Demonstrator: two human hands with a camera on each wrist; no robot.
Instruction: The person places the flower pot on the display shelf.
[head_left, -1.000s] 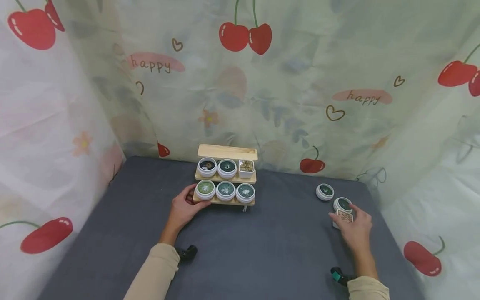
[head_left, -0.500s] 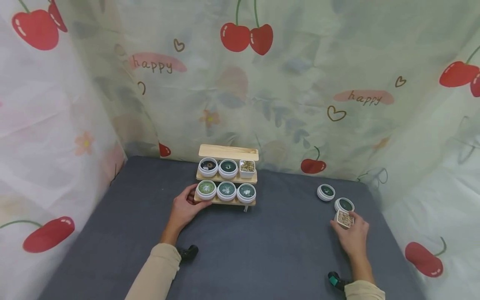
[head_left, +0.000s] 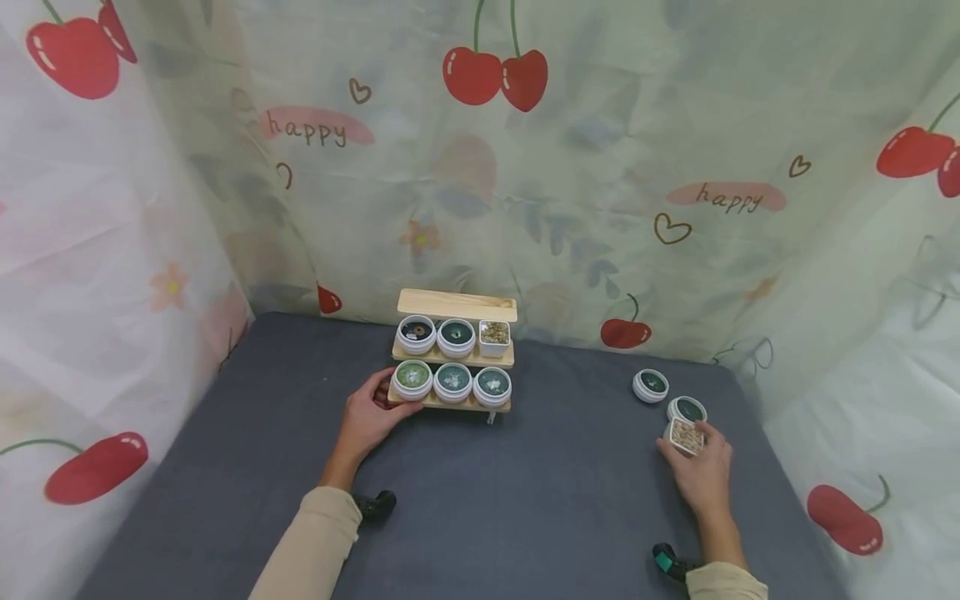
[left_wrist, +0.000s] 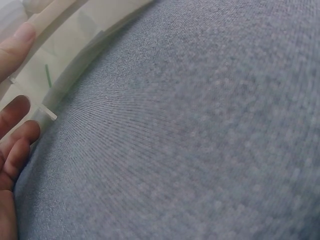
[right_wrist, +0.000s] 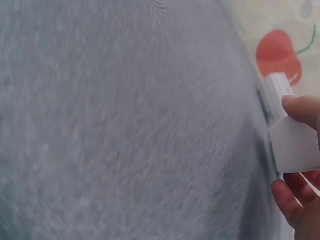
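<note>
My left hand (head_left: 372, 421) grips the left end of a wooden tiered stand (head_left: 468, 407), thumb along the front edge of its lowest shelf. In the left wrist view the thumb (left_wrist: 17, 47) lies on that edge, the other fingers below. On the lowest shelf stand a light-green-topped round pot (head_left: 412, 377) and two dark-green-topped ones. The middle shelf bears two round pots and a square pot (head_left: 493, 336). At the right, my right hand (head_left: 703, 475) pinches a white square pot (head_left: 686, 435) with a pebbly beige top; whether it touches the table is unclear.
Two white round pots with dark green tops, one farther back (head_left: 650, 385) and one just behind the held pot (head_left: 686, 409), sit on the grey cloth-covered table (head_left: 540, 500). A cherry-printed curtain (head_left: 570, 233) encloses the back and sides.
My right hand has shifted slightly left and its fingers have settled around the square pot, whose top now shows more. The left hand and the stand stay in place.
</note>
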